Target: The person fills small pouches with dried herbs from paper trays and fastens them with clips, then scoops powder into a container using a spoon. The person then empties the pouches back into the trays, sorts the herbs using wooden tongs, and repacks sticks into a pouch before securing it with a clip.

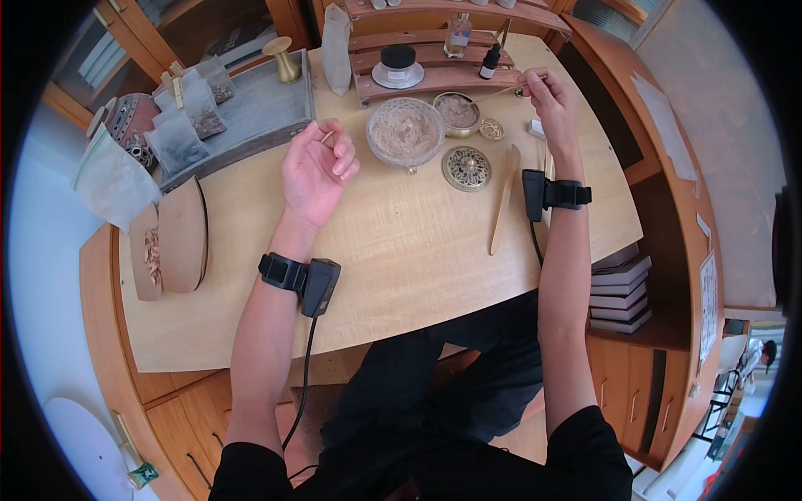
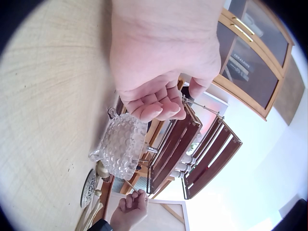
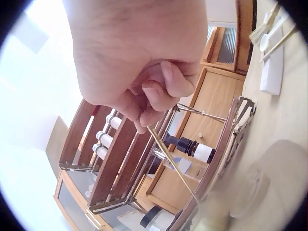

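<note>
My right hand (image 1: 549, 104) pinches a thin brass-coloured rod (image 3: 168, 156) between thumb and fingertips. The rod slants down to the left, its far end over a small brass bowl (image 1: 459, 131) of pinkish-grey powder. Beside that bowl stands a footed, bumpy glass bowl (image 2: 121, 144), heaped with similar powder (image 1: 407, 134). To its left, my left hand (image 1: 319, 167) is raised with the palm turned up and the fingers loosely bent. A pierced brass lid (image 1: 466, 169) and a smaller brass ornament (image 1: 492, 129) lie in front of the brass bowl.
A long wooden stick (image 1: 504, 200) lies right of the lid. Behind the bowls, a tiered wooden rack (image 1: 434, 69) holds bottles and a black-lidded jar (image 1: 398, 67). At left are a grey tray (image 1: 251, 108) with small bags and a wooden holder (image 1: 180, 238) with brown chips.
</note>
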A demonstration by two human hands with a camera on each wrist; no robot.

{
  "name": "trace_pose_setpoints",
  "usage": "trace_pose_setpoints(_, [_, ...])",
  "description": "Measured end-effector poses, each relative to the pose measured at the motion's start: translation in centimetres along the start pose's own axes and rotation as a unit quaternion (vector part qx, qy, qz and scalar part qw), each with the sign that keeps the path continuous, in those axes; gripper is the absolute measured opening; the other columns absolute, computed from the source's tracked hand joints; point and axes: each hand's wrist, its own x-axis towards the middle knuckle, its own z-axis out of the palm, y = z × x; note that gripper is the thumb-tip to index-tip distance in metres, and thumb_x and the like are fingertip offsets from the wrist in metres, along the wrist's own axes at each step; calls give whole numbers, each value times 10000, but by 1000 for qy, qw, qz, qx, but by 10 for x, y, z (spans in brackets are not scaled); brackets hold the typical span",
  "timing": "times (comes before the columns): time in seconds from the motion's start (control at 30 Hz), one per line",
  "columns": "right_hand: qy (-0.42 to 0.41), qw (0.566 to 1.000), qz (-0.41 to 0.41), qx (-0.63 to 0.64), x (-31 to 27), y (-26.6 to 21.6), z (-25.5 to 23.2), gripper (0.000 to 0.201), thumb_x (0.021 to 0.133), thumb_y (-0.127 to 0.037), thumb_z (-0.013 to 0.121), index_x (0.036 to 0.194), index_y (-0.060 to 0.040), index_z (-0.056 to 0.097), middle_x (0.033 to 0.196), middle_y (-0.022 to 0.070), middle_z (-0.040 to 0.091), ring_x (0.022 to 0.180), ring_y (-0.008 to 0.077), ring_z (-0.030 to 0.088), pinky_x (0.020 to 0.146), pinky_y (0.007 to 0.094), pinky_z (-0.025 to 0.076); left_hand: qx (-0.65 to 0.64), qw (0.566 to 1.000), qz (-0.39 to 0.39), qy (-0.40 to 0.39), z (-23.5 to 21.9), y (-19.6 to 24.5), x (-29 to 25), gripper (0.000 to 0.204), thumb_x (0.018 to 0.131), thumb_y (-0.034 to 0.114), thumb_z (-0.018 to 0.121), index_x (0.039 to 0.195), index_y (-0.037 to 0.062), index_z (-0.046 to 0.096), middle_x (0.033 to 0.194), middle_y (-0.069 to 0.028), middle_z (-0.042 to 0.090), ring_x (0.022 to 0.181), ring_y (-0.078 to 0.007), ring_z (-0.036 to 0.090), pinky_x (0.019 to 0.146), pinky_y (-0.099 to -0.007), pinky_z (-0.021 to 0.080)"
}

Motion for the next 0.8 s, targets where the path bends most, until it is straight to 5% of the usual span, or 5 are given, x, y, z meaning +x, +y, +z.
trace_pose_setpoints(0.8, [-8,999,-51,-6,-4,-6,6,209,978,-214,569,917,-33,655,738,-33,535,685,51,438,606,207,332,-9,1000,-3,-2,-1,0,0,300,995,310,453,1039,45,584,732,-41,503,602,-135,431,570,-272,360])
